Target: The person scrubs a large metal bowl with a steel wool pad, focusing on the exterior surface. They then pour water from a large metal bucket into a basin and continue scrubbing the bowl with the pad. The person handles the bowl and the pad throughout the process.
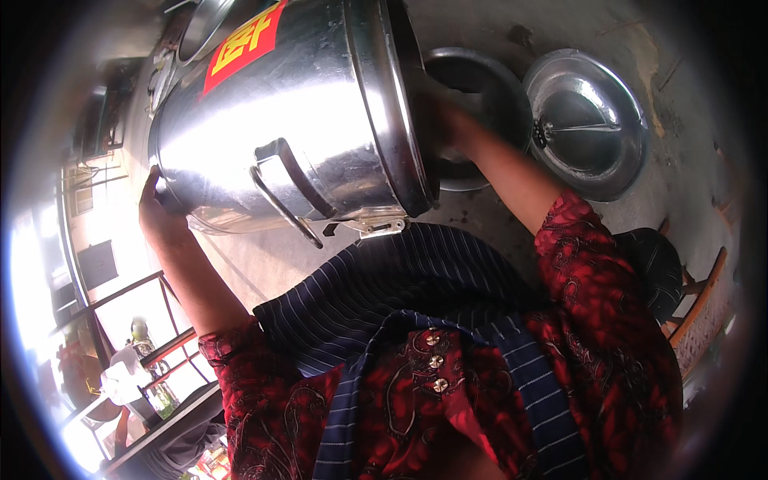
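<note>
A large stainless steel barrel [300, 108] lies tipped on its side before me, its mouth turned to the right. My left hand [161, 210] grips the rim of its base. At the mouth, my right hand [447, 123] is blurred and partly hidden in shadow, so its fingers and anything in them cannot be made out. A bar handle [288, 207] and a metal latch [384, 227] stick out from the barrel's near side. Below the mouth sits a wide, dark metal basin [480, 75].
A shallow steel basin or lid [630, 135] with a thin utensil [585, 128] lies on the concrete floor [672, 120] at right. A wooden chair [699, 297] stands behind my right elbow. A metal railing [129, 292] is at left. Another steel vessel [201, 30] is behind the barrel.
</note>
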Demonstrator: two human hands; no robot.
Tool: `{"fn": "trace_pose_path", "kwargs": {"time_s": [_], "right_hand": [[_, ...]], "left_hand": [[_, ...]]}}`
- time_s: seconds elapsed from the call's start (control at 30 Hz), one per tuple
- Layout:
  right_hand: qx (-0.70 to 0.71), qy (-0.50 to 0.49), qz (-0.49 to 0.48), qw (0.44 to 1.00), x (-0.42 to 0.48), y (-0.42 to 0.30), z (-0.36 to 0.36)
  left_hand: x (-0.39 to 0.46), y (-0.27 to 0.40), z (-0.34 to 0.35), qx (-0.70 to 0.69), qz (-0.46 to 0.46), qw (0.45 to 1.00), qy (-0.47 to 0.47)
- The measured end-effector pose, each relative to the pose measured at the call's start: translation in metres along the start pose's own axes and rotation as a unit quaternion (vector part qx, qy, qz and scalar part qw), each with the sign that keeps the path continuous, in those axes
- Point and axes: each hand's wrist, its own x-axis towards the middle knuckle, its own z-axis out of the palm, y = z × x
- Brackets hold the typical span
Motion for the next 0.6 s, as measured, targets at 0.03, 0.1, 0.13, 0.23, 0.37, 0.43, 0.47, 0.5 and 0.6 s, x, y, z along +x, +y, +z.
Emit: {"fn": "trace_pose_path", "kwargs": {"time_s": [0.03, 0.1, 0.13, 0.23, 0.37, 0.43, 0.47, 0.5, 0.6], "right_hand": [[0.041, -0.071, 0.024, 0.996, 0.008, 0.003, -0.014], [0.112, -0.172, 0.031, 0.978, 0.020, 0.007, -0.030], [0.134, -0.139, 0.023, 0.981, 0.026, 0.014, -0.037], [0.135, -0.048, -0.009, 0.990, 0.030, 0.026, -0.042], [0.016, 0.029, -0.055, 0.998, 0.012, 0.027, -0.022], [-0.069, 0.059, -0.082, 0.993, 0.003, 0.026, -0.027], [-0.109, 0.072, -0.094, 0.987, -0.003, 0.024, -0.031], [-0.154, 0.086, -0.105, 0.979, -0.009, 0.023, -0.036], [-0.291, 0.101, -0.133, 0.942, -0.028, 0.029, -0.043]], "left_hand": [[0.008, 0.002, -0.011, 0.044, 0.031, 0.998, -0.019], [-0.005, 0.012, 0.003, 0.036, 0.006, 0.999, -0.017], [-0.017, 0.017, 0.012, 0.014, 0.003, 0.998, -0.055], [-0.034, 0.026, 0.016, 0.070, 0.042, 0.992, -0.093], [-0.015, 0.029, 0.004, 0.212, 0.102, 0.968, -0.089], [-0.030, 0.038, 0.029, 0.129, -0.009, 0.989, -0.077], [-0.032, 0.037, 0.036, 0.123, 0.000, 0.990, -0.075], [-0.033, 0.036, 0.041, 0.117, 0.009, 0.990, -0.073], [-0.037, 0.045, 0.034, 0.084, -0.001, 0.993, -0.084]]}}
